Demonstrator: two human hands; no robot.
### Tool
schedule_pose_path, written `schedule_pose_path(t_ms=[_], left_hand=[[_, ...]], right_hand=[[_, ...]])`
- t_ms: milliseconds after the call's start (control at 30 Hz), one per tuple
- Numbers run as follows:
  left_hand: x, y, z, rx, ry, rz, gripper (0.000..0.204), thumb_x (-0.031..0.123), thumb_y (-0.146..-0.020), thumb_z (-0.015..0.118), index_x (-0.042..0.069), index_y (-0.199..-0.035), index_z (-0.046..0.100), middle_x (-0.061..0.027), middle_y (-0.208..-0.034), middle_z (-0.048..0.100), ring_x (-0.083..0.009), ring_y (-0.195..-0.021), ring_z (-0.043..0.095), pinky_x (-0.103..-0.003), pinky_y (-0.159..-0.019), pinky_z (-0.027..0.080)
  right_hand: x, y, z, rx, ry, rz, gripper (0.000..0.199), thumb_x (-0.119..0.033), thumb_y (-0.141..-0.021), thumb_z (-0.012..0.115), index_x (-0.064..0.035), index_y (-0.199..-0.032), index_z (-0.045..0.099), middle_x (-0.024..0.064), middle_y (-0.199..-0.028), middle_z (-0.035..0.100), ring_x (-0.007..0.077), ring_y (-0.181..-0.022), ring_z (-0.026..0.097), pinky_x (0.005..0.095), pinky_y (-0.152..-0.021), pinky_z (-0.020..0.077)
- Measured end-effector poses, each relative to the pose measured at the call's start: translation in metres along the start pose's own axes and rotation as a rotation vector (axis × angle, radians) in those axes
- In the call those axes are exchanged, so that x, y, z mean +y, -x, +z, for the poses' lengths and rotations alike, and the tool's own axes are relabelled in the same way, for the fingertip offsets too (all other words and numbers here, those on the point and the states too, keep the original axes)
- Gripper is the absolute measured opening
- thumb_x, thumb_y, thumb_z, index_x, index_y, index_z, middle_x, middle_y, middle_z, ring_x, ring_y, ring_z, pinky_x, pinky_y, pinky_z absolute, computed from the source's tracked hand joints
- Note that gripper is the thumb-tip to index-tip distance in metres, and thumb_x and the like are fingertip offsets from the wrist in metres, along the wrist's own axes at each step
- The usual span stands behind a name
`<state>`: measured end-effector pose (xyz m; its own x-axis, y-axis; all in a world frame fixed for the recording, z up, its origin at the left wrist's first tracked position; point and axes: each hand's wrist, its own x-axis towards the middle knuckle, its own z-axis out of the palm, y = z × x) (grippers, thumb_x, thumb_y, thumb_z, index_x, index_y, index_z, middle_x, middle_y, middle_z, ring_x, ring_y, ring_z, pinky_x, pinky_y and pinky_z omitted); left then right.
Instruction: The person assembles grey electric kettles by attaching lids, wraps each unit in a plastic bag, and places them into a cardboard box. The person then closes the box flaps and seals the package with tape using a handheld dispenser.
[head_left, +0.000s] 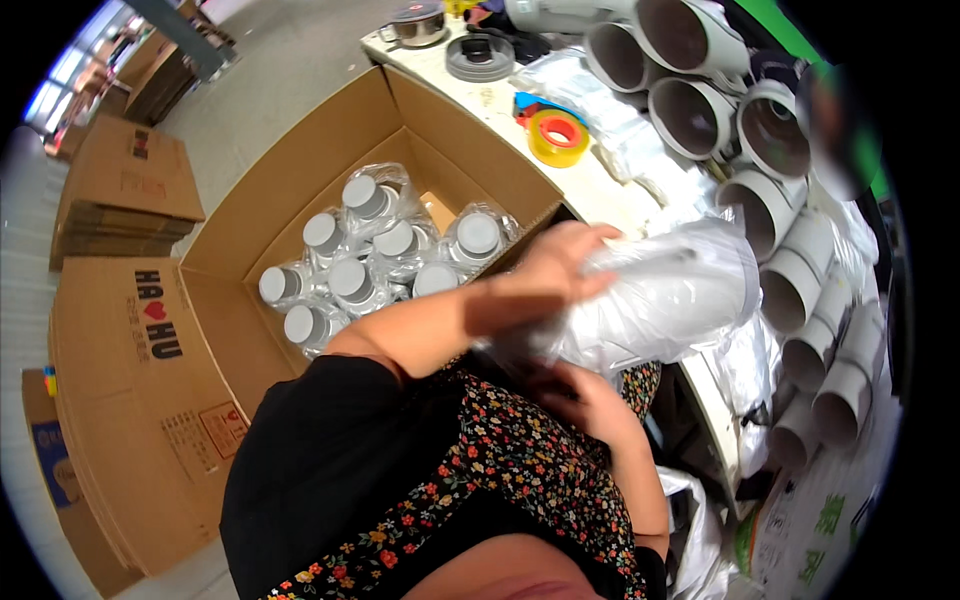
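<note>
In front of me, tilted over the table edge, is a grey-white pipe fitting in a clear plastic bag (pixel 665 295). My left hand (pixel 560 265) reaches across to the bag's left end, its fingers closed on the plastic and slightly blurred. Below that end, my right hand (pixel 590 405) is curled against the bag, partly in shadow. An open cardboard box (pixel 290 150) stands to the left of my hands. Inside it, several bagged fittings with round grey tops (pixel 368 196) stand upright, close together.
Unwrapped grey pipe fittings (pixel 690 115) are piled along the right. On the white table (pixel 490 105) lie a yellow tape roll in a dispenser (pixel 558 138), loose plastic bags (pixel 640 140) and a metal pot (pixel 418 24). Flattened cartons (pixel 125 190) are stacked at the far left.
</note>
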<state>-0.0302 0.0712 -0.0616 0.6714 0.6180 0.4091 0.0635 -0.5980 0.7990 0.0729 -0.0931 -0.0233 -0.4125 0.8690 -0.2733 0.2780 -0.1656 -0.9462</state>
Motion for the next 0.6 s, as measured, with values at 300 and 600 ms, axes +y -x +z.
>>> schedule_pose_path(t_ms=[300, 600], left_hand=[[0.022, 0.081, -0.23, 0.406, -0.128, -0.489, 0.036, 0.009, -0.08, 0.064, -0.001, -0.113, 0.056, -0.0101, -0.107, 0.06, -0.0171, -0.095, 0.058, -0.028, -0.084, 0.046], [-0.207, 0.002, -0.138, -0.785, -1.038, 0.09, 0.012, 0.016, -0.073, 0.053, 0.009, -0.075, 0.063, -0.015, -0.073, 0.062, -0.0341, -0.072, 0.06, -0.042, -0.065, 0.049]], right_hand=[[0.078, 0.027, -0.052, 0.899, -0.136, 0.092, 0.023, -0.009, -0.087, 0.056, 0.0024, -0.106, 0.058, 0.0098, -0.097, 0.063, 0.0164, -0.091, 0.059, 0.0282, -0.082, 0.0447], [0.143, 0.023, -0.033, 0.925, 0.762, 0.082, 0.012, -0.004, -0.075, 0.06, -0.0033, -0.087, 0.062, 0.0134, -0.084, 0.062, 0.0309, -0.081, 0.058, 0.0384, -0.073, 0.0459]])
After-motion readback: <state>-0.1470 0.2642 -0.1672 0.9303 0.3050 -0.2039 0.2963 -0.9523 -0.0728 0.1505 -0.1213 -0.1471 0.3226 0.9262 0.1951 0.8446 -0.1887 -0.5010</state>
